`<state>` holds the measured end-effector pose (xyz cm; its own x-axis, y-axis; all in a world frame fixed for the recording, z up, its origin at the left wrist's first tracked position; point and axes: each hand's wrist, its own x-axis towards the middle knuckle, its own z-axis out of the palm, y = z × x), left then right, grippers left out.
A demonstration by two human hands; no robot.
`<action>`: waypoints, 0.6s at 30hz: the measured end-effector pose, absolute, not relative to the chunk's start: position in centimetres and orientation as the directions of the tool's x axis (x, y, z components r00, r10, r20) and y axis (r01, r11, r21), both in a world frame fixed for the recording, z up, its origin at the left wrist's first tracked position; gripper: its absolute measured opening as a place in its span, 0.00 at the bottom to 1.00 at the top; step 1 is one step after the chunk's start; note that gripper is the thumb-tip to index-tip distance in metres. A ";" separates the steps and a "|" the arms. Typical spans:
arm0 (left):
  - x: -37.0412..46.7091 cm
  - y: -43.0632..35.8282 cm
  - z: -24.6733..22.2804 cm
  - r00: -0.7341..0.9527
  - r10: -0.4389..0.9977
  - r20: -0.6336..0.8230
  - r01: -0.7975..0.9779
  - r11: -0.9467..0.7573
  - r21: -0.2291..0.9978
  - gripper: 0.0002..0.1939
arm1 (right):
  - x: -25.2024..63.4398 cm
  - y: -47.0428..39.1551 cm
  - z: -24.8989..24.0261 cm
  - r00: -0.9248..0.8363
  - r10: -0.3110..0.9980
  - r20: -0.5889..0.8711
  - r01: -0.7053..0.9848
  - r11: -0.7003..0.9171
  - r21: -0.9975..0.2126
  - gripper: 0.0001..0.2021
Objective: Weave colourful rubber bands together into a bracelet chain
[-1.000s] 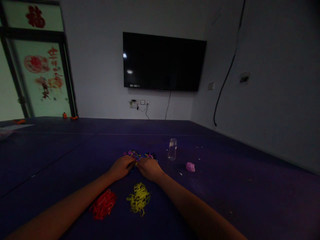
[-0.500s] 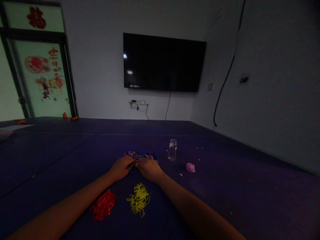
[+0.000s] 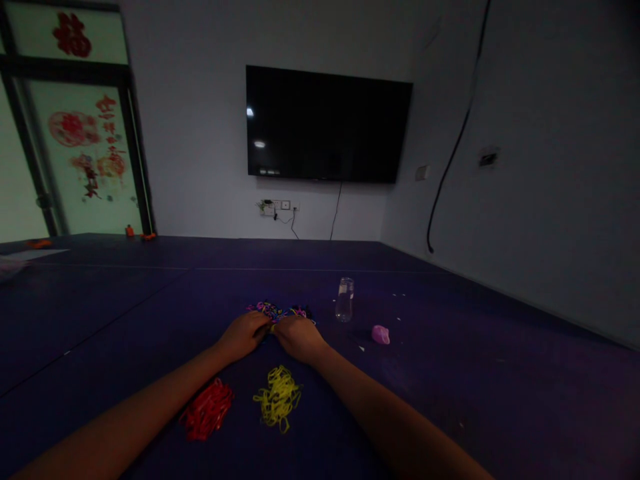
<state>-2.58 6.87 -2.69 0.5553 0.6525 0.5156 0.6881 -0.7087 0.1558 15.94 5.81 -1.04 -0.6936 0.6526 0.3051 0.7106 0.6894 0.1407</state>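
Note:
My left hand [image 3: 246, 335] and my right hand [image 3: 299, 338] meet at the near edge of a multicoloured pile of rubber bands [image 3: 270, 309]. Both have curled fingers, and a bit of yellow rubber band [image 3: 273, 329] shows between the fingertips, pinched by the right hand. What the left fingers grip is hidden. Nearer to me, between the forearms, lies a loose heap of yellow rubber bands [image 3: 279, 400]. A heap of red rubber bands [image 3: 207, 410] rests beside my left forearm.
An uncapped clear bottle [image 3: 345, 301] stands right of the pile, with a crumpled pink lump [image 3: 381, 335] closer to me. Small white scraps [image 3: 361, 349] dot the purple tabletop [image 3: 125, 313]. A television [image 3: 327, 127] hangs on the far wall.

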 end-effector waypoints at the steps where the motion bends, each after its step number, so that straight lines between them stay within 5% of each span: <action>1: -2.6 6.9 -2.7 0.553 0.654 0.515 0.690 -0.707 0.156 0.09 | 16.0 5.8 -1.1 -0.697 0.649 0.306 0.707 0.693 0.140 0.12; 18: -2.6 7.2 -2.9 0.555 0.659 0.508 0.692 -0.704 0.157 0.07 | 16.0 5.9 -1.2 -0.698 0.652 0.296 0.708 0.690 0.152 0.13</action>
<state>-2.60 7.15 -2.86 0.5547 0.6589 0.5081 0.6923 -0.7042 0.1575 16.01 5.93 -1.18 -0.6984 0.6515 0.2961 0.7079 0.6896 0.1524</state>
